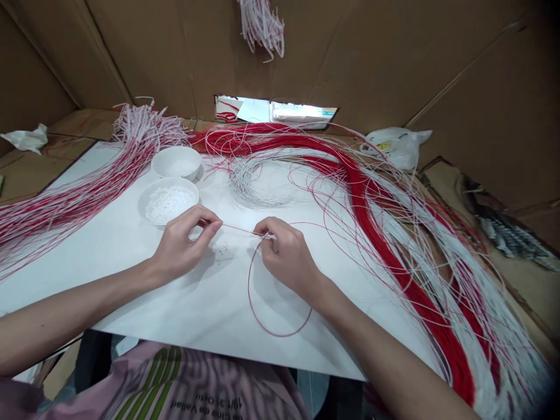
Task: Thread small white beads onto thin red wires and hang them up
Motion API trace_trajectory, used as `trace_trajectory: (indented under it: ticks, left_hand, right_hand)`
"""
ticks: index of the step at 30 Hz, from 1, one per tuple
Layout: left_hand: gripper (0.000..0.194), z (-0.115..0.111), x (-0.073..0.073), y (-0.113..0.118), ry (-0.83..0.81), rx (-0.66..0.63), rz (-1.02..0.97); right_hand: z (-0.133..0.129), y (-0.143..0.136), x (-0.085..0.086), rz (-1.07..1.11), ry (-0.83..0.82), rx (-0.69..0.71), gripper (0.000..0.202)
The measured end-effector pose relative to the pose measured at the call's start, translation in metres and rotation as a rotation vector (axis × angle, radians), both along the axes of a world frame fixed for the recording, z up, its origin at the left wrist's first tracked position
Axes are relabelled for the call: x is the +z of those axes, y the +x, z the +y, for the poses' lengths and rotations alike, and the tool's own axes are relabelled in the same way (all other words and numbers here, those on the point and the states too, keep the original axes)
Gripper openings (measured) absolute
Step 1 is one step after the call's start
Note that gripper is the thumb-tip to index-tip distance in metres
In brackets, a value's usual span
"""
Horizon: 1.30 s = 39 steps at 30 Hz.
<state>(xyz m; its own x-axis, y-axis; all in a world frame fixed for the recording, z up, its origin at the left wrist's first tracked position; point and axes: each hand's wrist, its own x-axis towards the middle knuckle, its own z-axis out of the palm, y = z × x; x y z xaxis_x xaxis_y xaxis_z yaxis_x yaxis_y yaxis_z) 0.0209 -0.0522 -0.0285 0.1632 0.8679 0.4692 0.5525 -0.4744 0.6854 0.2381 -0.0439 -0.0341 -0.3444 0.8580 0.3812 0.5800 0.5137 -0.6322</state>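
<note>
A thin red cord (238,229) is stretched between my two hands above the white table. My left hand (186,236) pinches one end of it between thumb and forefinger, close to the near white bowl. My right hand (284,245) grips the cord a short way to the right, with a loop of it hanging below. That near bowl (144,213) holds small white pieces (170,204). Behind it stands a second white bowl (177,163). Tiny scraps (222,252) lie on the table between my hands.
Long red and white cords (363,204) sweep along the right side. A coil of pale wire-like strands (249,186) lies behind my hands. At left rests a bundle of red-and-white strands (144,128). Cardboard walls (371,64) surround the table (210,315); a plastic bag (398,146) sits at back right.
</note>
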Motion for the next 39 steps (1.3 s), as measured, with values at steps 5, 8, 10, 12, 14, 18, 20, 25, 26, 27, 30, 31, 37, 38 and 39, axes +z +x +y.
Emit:
trace_trajectory:
  ticks: [5,8,10,12,14,18,20,25,26,27,30,31,37,38,39]
  left_hand:
    - [0.008,0.002,-0.004,0.000,-0.008,-0.061,-0.005]
    - [0.007,0.002,-0.004,0.000,0.016,-0.175,0.010]
    - [0.007,0.002,-0.004,0.000,0.005,-0.223,0.022]
    - [0.014,0.002,-0.004,-0.001,-0.088,-0.214,0.018]
    - [0.023,0.004,-0.005,-0.003,-0.222,-0.176,-0.007]
    - [0.026,0.011,-0.010,-0.007,-0.327,-0.155,0.034]
    - [0.025,0.014,-0.010,-0.010,-0.286,-0.206,0.131]
    - [0.025,0.015,0.000,-0.017,-0.194,-0.345,0.402]
    - [0.022,0.014,0.003,-0.018,-0.214,-0.335,0.437]
    - [0.020,0.013,0.006,-0.018,-0.241,-0.318,0.464]
    - [0.016,0.010,0.012,-0.021,-0.326,-0.298,0.504]
    - [0.017,0.010,0.014,-0.021,-0.341,-0.310,0.514]
    - [0.017,0.013,0.014,-0.028,-0.382,-0.390,0.564]
    - [0.015,0.013,0.014,-0.029,-0.377,-0.402,0.562]
    - [0.015,0.014,0.013,-0.030,-0.372,-0.414,0.558]
  right_hand:
    - [-0.010,-0.010,0.002,0.149,-0.085,0.062,0.027]
    - [-0.017,-0.018,0.003,0.219,-0.095,0.092,0.010]
    - [-0.018,-0.019,0.002,0.232,-0.080,0.104,0.005]
    - [-0.017,-0.018,0.001,0.207,-0.082,0.083,0.009]
    - [-0.014,-0.015,0.000,0.165,-0.093,0.038,0.010]
    - [-0.008,-0.011,-0.003,0.110,-0.069,-0.046,0.010]
    - [-0.007,-0.010,-0.003,0.097,-0.061,-0.069,0.010]
    - [-0.007,-0.011,-0.003,0.105,-0.079,-0.095,0.011]
    - [-0.007,-0.011,-0.003,0.109,-0.081,-0.097,0.011]
    - [-0.007,-0.011,-0.003,0.113,-0.081,-0.098,0.011]
    - [-0.007,-0.012,-0.004,0.121,-0.075,-0.091,0.011]
    - [-0.007,-0.012,-0.004,0.121,-0.073,-0.088,0.011]
    - [-0.007,-0.011,-0.005,0.111,-0.079,-0.069,0.010]
    - [-0.007,-0.011,-0.006,0.110,-0.081,-0.068,0.010]
    - [-0.007,-0.011,-0.006,0.109,-0.083,-0.067,0.010]
